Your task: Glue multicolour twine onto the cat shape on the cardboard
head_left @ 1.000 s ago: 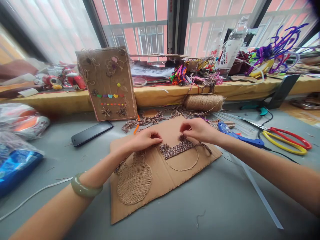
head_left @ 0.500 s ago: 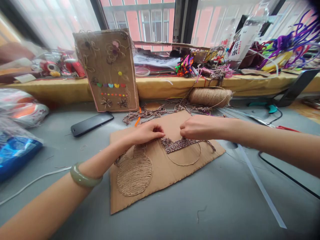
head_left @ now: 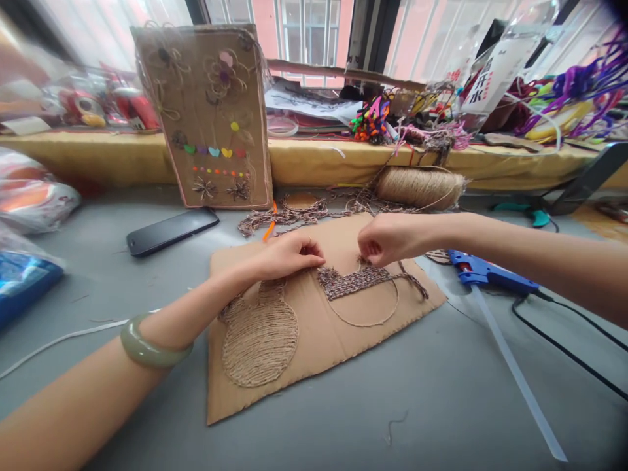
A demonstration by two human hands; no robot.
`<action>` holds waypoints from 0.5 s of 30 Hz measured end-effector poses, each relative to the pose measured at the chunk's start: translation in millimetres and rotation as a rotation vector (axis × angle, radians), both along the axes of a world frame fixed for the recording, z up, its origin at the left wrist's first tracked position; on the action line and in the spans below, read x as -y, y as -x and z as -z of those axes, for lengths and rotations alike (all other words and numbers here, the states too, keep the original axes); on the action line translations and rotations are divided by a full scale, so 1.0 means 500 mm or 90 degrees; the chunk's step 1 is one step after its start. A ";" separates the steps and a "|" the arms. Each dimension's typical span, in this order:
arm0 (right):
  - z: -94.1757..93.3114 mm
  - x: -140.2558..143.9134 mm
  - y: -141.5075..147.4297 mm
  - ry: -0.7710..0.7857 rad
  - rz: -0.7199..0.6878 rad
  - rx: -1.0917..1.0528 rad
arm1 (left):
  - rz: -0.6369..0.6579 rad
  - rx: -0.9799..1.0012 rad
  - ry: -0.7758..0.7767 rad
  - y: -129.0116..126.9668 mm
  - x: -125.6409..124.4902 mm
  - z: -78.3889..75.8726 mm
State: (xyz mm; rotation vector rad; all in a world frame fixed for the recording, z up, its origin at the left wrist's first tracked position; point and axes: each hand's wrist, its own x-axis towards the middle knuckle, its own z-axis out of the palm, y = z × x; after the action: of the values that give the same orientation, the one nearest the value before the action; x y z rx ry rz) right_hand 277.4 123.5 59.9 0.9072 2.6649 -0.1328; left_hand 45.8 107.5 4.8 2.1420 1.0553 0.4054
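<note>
A cardboard sheet (head_left: 314,343) lies at a slant on the grey table. Tan twine rows fill a rounded shape (head_left: 261,340) on its left half. On the right half, a band of mottled brown yarn (head_left: 360,282) covers the upper part of a twine-outlined circle (head_left: 369,322). My left hand (head_left: 297,254) rests at the band's left end, thumb and forefinger pinched by a frayed tuft. Closed, with curled fingers, my right hand (head_left: 380,241) is just above the band's right part, near a raised tuft. What either hand's fingertips hold cannot be made out.
A blue glue gun (head_left: 490,271) lies under my right forearm, with a long translucent strip (head_left: 520,376) and black cable beside it. Behind are a twine spool (head_left: 422,188), tangled yarn (head_left: 289,216), a phone (head_left: 173,231) and a decorated cardboard panel (head_left: 210,118). Plastic-wrapped items (head_left: 34,196) sit left.
My right hand has lifted slightly from the yarn band. More of the glue gun shows beneath my right forearm. My left hand stays at the band's left end; the view has shifted a little.
</note>
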 end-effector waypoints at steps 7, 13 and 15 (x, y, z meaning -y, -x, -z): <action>0.001 0.019 -0.038 -0.076 0.090 -0.140 | -0.011 0.014 -0.015 0.002 -0.001 0.007; 0.039 0.028 -0.021 -0.028 0.085 -0.144 | -0.012 0.004 -0.021 0.004 0.001 0.008; 0.040 0.016 -0.033 -0.041 0.099 -0.132 | -0.011 0.001 -0.018 0.004 0.002 0.007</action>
State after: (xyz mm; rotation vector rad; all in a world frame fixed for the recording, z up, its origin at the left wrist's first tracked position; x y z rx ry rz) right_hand 293.8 115.6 39.9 1.1800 2.7992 -0.1877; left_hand 43.6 106.5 1.6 2.1584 1.0740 0.4331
